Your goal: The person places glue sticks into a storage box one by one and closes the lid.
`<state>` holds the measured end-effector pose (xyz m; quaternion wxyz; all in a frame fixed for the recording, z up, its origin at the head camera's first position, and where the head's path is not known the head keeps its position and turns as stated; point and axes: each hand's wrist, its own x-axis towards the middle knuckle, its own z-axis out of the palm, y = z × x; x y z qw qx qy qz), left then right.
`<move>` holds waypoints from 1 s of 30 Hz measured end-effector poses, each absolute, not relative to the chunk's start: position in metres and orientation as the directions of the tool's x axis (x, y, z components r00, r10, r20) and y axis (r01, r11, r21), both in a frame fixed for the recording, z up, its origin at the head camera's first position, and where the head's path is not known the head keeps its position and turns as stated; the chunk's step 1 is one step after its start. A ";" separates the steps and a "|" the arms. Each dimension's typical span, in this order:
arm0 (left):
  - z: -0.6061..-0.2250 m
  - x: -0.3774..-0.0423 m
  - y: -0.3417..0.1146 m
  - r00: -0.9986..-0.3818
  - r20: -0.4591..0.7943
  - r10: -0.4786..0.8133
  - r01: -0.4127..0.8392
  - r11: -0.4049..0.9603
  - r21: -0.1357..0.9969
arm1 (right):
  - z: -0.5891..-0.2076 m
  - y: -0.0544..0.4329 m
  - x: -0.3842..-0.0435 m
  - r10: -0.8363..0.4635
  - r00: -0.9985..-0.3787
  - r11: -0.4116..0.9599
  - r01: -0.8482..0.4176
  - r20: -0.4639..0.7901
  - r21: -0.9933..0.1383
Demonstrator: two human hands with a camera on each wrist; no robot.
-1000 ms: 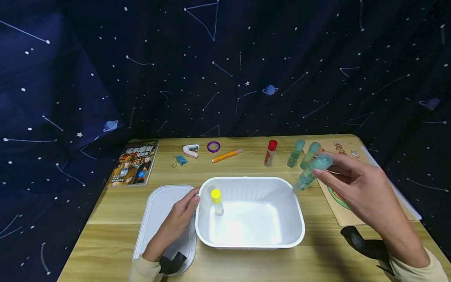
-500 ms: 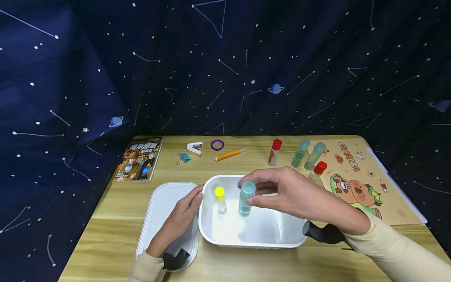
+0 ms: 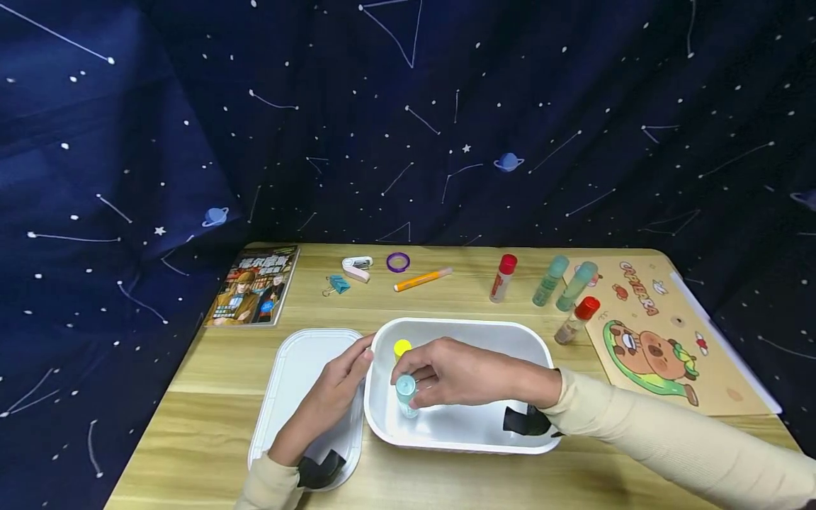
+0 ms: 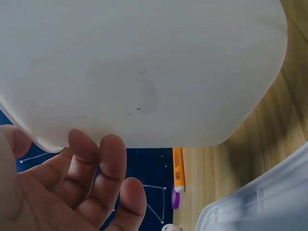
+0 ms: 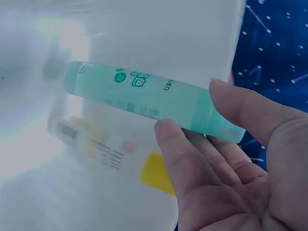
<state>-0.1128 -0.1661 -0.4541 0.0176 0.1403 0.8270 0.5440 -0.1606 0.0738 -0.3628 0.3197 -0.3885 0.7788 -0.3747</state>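
Note:
My right hand (image 3: pixel 455 372) pinches a translucent green glue stick (image 5: pixel 139 94) by its capped end, between thumb and fingers. It holds the stick upright inside the white plastic tub (image 3: pixel 472 425), near the tub's left end. Just behind it in the tub stands a glue stick with a yellow cap (image 3: pixel 402 348), partly hidden by the right hand in the head view. My left hand (image 3: pixel 319 393) grips the tub's left rim, thumb on top. In the left wrist view, its fingertips (image 4: pixel 113 144) press against the tub's outer wall.
Left of the tub lies a white lid (image 3: pixel 287 397). Behind it are a book (image 3: pixel 251 287), binder clip (image 3: pixel 338 285), stapler (image 3: pixel 357 268), purple tape roll (image 3: pixel 398 263) and orange marker (image 3: pixel 422 279). Several glue sticks (image 3: pixel 545 283) stand back right, beside a capybara folder (image 3: pixel 676 340).
My right hand has carried the green glue stick leftward from beside the folder into the tub, down near the yellow-capped one. The left hand stays on the rim.

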 end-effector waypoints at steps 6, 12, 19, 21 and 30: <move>-0.453 -0.112 -0.167 -0.963 0.111 0.245 0.195 0.351 0.916 | -0.373 0.066 -0.164 -0.840 -0.483 0.440 -0.342 -0.246 -0.830; -0.453 -0.112 -0.165 -0.966 0.081 0.247 0.167 0.353 0.921 | -0.381 0.065 -0.163 -0.823 -0.499 0.461 -0.306 -0.272 -0.833; -0.451 -0.111 -0.165 -0.968 0.065 0.241 0.151 0.356 0.922 | -0.386 0.065 -0.163 -0.826 -0.502 0.449 -0.309 -0.257 -0.838; -0.451 -0.111 -0.165 -0.968 0.068 0.241 0.153 0.356 0.922 | -0.386 0.065 -0.162 -0.822 -0.507 0.455 -0.310 -0.260 -0.835; -0.451 -0.111 -0.164 -0.974 0.054 0.220 0.131 0.351 0.927 | -0.386 0.067 -0.161 -0.813 -0.519 0.478 -0.336 -0.264 -0.811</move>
